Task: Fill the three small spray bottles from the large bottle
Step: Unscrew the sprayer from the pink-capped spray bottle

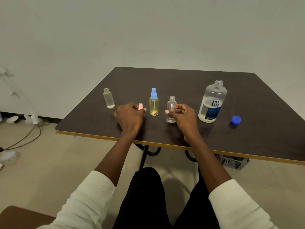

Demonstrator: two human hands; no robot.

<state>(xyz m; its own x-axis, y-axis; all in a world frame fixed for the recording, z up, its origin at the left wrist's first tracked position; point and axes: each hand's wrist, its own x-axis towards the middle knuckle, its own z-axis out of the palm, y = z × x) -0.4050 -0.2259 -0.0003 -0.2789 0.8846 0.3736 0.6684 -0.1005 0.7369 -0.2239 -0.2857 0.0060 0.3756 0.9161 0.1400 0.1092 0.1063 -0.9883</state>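
Head view looks down on a dark table [181,80] where a person sits with both arms out. Their left hand [129,115] rests on the table with its fingers curled round a small pink spray cap [140,106], which pokes up out of the fist. Further out and to the left of that hand stands a frosted little bottle [109,98] with no top on and a bit of liquid at the bottom. Just to the right of the left hand stands the yellow spray bottle [154,103], with its blue spray top on and yellowish liquid inside.

Between the two hands, right beside the right hand [179,114], is a clear little bottle [171,109], open at the top, and it looks empty. The right hand is curled up in a fist, and I cannot tell if it holds anything. Off to the right of that hand stands the big bottle [212,102], open, partly full. Its blue cap [236,120] lies on the table further right.
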